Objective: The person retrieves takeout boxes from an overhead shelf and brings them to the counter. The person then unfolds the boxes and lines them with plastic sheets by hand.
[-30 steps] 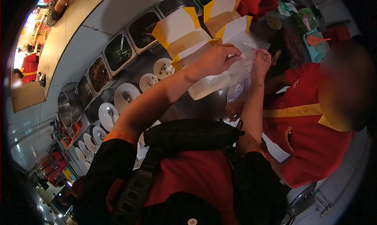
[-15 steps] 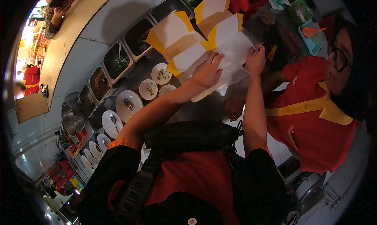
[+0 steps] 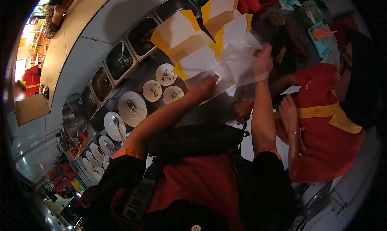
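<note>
A translucent plastic sheet (image 3: 242, 65), possibly a bag, is stretched between my two hands over the nearer open food boxes. My left hand (image 3: 206, 87) is closed on its lower left edge. Pinching its right side, my right hand (image 3: 263, 62) sits a little higher, partly behind the film. Beneath and beyond the sheet stand white-and-yellow takeaway boxes, one at the left (image 3: 177, 31) and another at the back (image 3: 219, 9), with their flaps up. Small white bowls (image 3: 152, 90) with green bits inside lie left of my left hand.
Metal food tubs (image 3: 119, 61) line the counter's left side. White plates with spoons (image 3: 133, 109) sit nearer me, beside a steel pot (image 3: 75, 120). A co-worker in a red shirt (image 3: 322, 122) stands close on my right. A teal tray (image 3: 322, 41) lies at the back right.
My left hand has moved down and left and closed on the sheet, which is now spread wider. My right hand stays near its place. The co-worker has shifted, with a hand now showing at the waist.
</note>
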Demonstrator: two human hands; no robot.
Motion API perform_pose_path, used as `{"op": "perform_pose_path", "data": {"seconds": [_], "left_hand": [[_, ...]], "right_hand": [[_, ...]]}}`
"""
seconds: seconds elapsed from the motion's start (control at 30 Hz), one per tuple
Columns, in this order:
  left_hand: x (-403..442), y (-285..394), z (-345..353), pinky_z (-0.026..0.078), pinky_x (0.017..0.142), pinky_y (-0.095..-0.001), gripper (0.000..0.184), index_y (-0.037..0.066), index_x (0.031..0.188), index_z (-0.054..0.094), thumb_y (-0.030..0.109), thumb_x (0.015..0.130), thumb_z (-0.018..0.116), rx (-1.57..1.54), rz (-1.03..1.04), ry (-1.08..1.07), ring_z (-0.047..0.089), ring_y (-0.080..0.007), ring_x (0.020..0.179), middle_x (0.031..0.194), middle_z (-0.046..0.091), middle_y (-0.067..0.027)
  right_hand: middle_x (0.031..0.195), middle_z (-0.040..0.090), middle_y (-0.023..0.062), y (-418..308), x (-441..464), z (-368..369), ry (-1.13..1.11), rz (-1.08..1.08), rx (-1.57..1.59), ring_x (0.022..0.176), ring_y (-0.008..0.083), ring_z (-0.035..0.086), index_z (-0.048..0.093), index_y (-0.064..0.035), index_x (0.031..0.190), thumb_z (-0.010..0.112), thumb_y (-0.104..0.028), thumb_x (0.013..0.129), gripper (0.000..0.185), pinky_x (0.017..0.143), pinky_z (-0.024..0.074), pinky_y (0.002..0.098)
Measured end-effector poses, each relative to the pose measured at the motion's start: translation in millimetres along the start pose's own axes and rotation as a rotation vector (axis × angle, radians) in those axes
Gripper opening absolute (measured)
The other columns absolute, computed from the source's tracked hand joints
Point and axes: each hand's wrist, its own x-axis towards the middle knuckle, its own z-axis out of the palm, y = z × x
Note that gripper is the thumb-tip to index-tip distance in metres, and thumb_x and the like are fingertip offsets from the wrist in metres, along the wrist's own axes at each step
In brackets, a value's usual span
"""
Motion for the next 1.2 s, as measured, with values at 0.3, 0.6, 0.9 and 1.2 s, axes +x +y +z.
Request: {"op": "perform_pose_path", "data": {"seconds": [0.3, 0.6, 0.9, 1.2], "left_hand": [[-22.6, 3.2, -45.0, 0.049, 0.073, -0.0477, 0.020, 0.000, 0.087, 0.061, 0.016, 0.076, 0.064, -0.186, -0.220, 0.036, 0.062, -0.0412, 0.083, 0.081, 0.063, -0.0209], [8.4, 5.8, -14.3, 0.046, 0.085, -0.0503, 0.029, -0.004, 0.093, 0.062, 0.022, 0.082, 0.056, -0.045, -0.239, 0.020, 0.059, -0.0434, 0.093, 0.101, 0.061, -0.0265], [-18.5, 26.5, -63.2, 0.051, 0.073, -0.0500, 0.033, -0.006, 0.076, 0.064, 0.026, 0.081, 0.055, -0.028, -0.402, 0.013, 0.064, -0.0433, 0.075, 0.075, 0.063, -0.0276], [-67.5, -12.6, -49.7, 0.050, 0.062, -0.0493, 0.045, -0.006, 0.064, 0.063, 0.035, 0.085, 0.059, -0.271, -0.558, 0.139, 0.063, -0.0424, 0.061, 0.062, 0.058, -0.0275]], "right_hand": [[0.125, 0.053, 0.0227, 17.0, 7.4, -4.9, 0.186, -0.221, 0.036, 0.114, 0.0361, 0.053, 0.040, 0.0002, 0.131, 0.070, -0.022, 0.084, 0.060, 0.102, 0.0399, 0.0425], [0.130, 0.049, 0.0231, -8.9, -42.7, -4.4, 0.129, -0.197, 0.260, 0.119, 0.0366, 0.049, 0.036, -0.0006, 0.138, 0.062, -0.030, 0.091, 0.061, 0.104, 0.0384, 0.0411], [0.139, 0.044, 0.0204, -18.4, -55.3, -18.9, 0.340, -0.669, 0.082, 0.128, 0.0392, 0.043, 0.049, -0.0024, 0.132, 0.060, -0.012, 0.090, 0.045, 0.100, 0.0447, 0.0418], [0.150, 0.033, 0.0188, -33.9, -83.7, -22.5, -0.084, -0.524, 0.283, 0.089, 0.0266, 0.062, 0.048, -0.0181, 0.140, 0.052, -0.003, 0.090, 0.052, 0.072, 0.0521, 0.0316]]}}
